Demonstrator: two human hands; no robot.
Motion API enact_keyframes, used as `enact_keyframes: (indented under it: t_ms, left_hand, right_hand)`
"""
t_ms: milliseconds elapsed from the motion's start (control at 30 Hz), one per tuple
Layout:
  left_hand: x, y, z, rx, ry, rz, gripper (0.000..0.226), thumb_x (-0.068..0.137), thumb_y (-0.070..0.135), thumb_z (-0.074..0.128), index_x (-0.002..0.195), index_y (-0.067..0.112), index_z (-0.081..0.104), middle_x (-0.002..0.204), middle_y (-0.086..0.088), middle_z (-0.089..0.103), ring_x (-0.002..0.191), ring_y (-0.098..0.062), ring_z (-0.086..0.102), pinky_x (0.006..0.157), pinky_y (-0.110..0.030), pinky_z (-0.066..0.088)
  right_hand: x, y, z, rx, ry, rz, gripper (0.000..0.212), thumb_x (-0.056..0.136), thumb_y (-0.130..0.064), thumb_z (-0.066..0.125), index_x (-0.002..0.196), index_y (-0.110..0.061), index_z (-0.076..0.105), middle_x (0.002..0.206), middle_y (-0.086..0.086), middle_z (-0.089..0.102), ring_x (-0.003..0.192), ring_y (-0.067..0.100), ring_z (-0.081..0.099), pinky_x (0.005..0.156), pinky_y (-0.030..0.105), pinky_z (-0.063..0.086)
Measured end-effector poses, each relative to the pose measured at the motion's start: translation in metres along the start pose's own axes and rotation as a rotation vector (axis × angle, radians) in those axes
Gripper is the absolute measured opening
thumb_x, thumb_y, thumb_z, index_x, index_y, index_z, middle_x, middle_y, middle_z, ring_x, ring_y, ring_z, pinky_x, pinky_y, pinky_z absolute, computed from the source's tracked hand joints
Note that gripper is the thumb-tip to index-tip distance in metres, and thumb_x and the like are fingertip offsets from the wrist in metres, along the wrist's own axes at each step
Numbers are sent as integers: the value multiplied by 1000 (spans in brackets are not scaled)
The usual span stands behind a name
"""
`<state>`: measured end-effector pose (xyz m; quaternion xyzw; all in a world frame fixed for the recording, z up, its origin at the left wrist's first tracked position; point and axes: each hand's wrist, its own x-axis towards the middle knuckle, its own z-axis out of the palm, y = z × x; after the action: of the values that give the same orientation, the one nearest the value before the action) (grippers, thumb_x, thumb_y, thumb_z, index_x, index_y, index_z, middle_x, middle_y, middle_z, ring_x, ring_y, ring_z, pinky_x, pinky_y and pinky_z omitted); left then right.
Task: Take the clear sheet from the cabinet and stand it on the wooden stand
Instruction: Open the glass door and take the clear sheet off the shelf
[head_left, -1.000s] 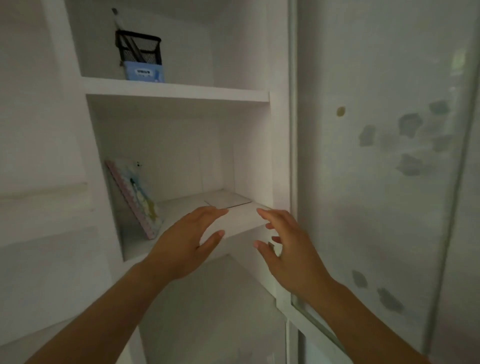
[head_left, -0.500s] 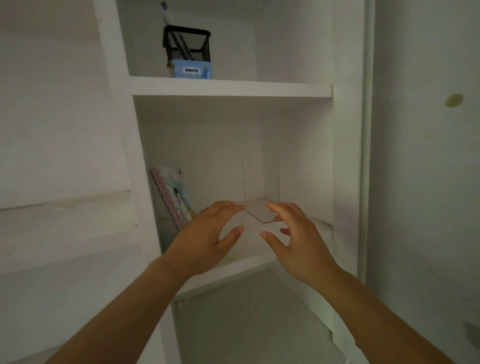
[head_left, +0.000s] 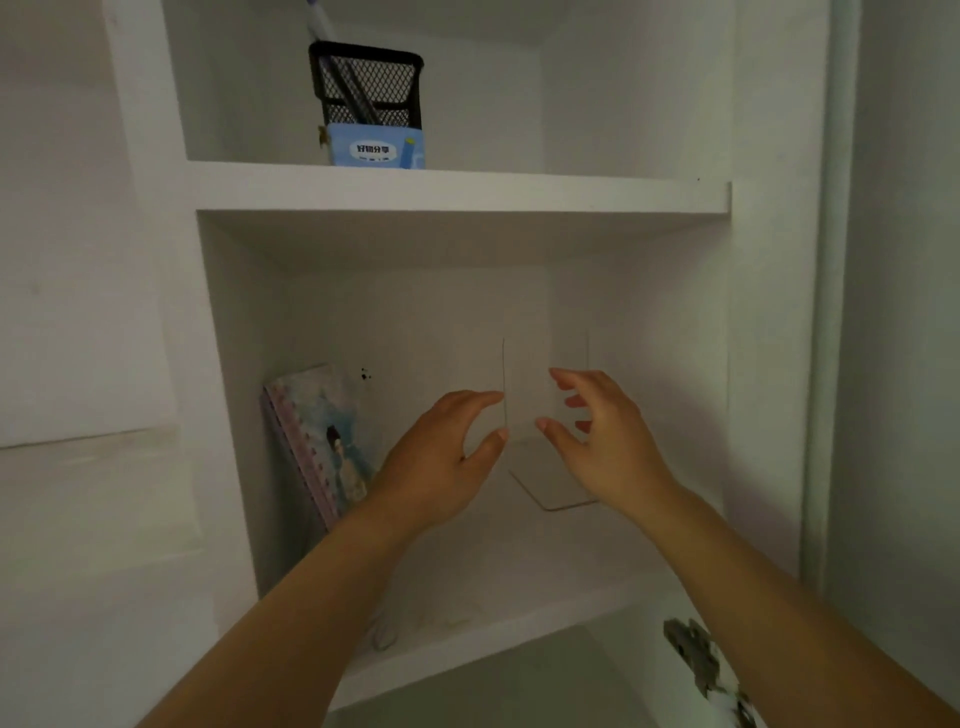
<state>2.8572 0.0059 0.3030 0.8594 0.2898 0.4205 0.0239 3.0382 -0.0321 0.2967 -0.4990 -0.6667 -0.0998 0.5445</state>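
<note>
Clear sheet (head_left: 524, 395) now between both hands.

Both bare forearms reached up and forward from the near edge, converging toward centre. Left hand (head_left: 441, 457) was open, fingers curved, thumb below, palm facing right. Right hand (head_left: 605, 441) mirrored it, fingers spread and bent, thumb low, palm facing left. Hands near each other, not touching.

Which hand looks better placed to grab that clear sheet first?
Left, narrowly. The left hand has fingertips right at the near edge of the clear sheet, standing upright. The right hand is open in front of its face, apparently not pinching.
</note>
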Motion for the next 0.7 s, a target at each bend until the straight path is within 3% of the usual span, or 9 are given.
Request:
enact_keyframes:
  t_ms: [133,367,533,700]
  left_hand:
    - [27,-14,17,-39,52,-114,44,92,37,46,135,27,41,138,4,43,119,-3,40,94,-11,25]
    - [58,-40,43,-167,116,-340,48,92,38,47,137,31,35,140,0,43,125,-15,41,98,-22,30]
    - [54,-52,56,-103,146,-298,51,91,39,47,139,31,32,142,3,40,127,-11,38,101,-24,30]
    - [51,-55,52,-39,150,-201,52,91,40,45,140,34,27,144,8,35,128,-7,34,99,-19,29]
  right_hand:
    - [35,24,9,-33,-11,8,51,84,-25,64,131,-15,45,125,8,50,105,17,51,89,25,42]
    - [96,54,24,-177,-15,-80,51,85,-26,62,130,-9,45,129,13,47,117,26,47,97,25,34]
    - [117,74,34,-256,-90,-80,55,84,-33,63,132,-12,44,132,8,46,119,23,42,92,18,27]
    - [120,85,39,-301,-111,-75,53,80,-35,67,126,-13,51,125,9,53,114,24,47,94,28,35]
